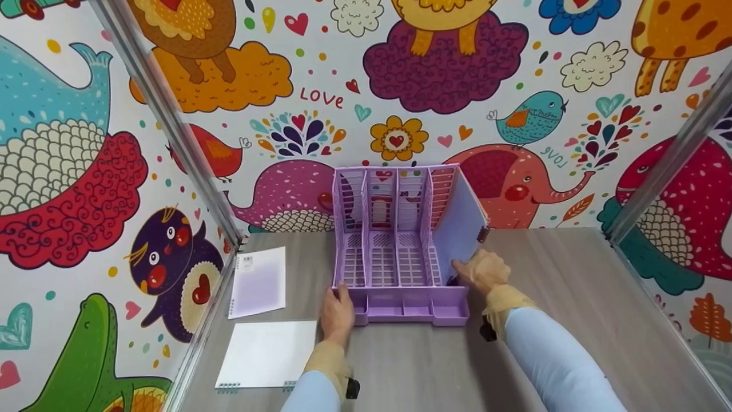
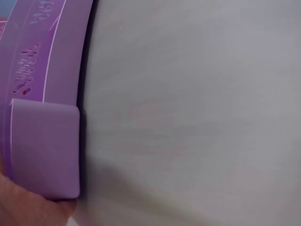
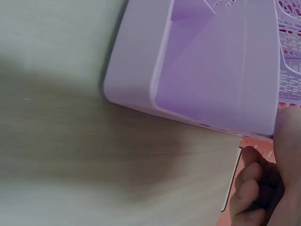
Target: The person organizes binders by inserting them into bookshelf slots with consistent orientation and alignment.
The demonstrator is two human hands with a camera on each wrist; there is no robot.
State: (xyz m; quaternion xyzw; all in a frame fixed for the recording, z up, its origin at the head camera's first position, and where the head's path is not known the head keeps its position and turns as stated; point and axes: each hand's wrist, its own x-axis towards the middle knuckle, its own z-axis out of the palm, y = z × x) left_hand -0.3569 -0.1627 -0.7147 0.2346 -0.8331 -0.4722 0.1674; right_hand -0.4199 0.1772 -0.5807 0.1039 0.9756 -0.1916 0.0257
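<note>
Colourful cartoon-animal wall, metal posts, grey-brown table

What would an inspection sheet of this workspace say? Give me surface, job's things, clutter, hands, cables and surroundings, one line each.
Surface: grey wood-look table, with shadows beside the arms.
Job's things: purple rack with a front tray; blue notebook upright at its right end; lilac notebook and white spiral pad lying flat to its left.
Clutter: nothing seen.
Hands: left hand grips the tray's left end; right hand is at the rack's front right corner, fingers curled.
Cables: nothing seen.
Surroundings: cartoon-printed wall behind; metal posts at both sides.
</note>
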